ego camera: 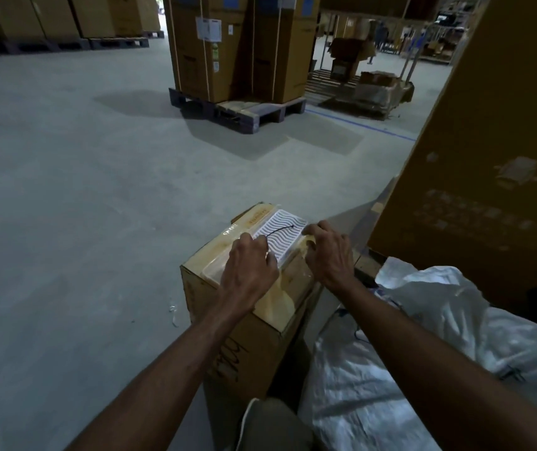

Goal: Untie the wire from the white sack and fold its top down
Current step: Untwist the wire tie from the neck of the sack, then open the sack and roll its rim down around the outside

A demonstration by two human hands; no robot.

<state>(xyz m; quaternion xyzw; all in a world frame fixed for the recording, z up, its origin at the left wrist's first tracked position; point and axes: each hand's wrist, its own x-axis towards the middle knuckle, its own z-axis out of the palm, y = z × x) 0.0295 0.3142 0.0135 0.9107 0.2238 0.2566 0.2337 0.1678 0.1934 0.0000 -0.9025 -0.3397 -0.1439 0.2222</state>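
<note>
Warehouse floor: left hand (250,265) pinches the wire (280,231) over a carton (244,333); right hand (329,252) curls, grasp unclear; white sack (390,369) needs folding next.

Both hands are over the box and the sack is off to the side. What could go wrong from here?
1. The thin black wire lies loose on the white ribbed sheet on top of the cardboard box; it could slide off and get lost on the floor.
2. The white sack slumps beside the box, near the right forearm; it may sag or catch the arm.

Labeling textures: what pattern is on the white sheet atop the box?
Wavy ridges on the sheet; head view.
</note>
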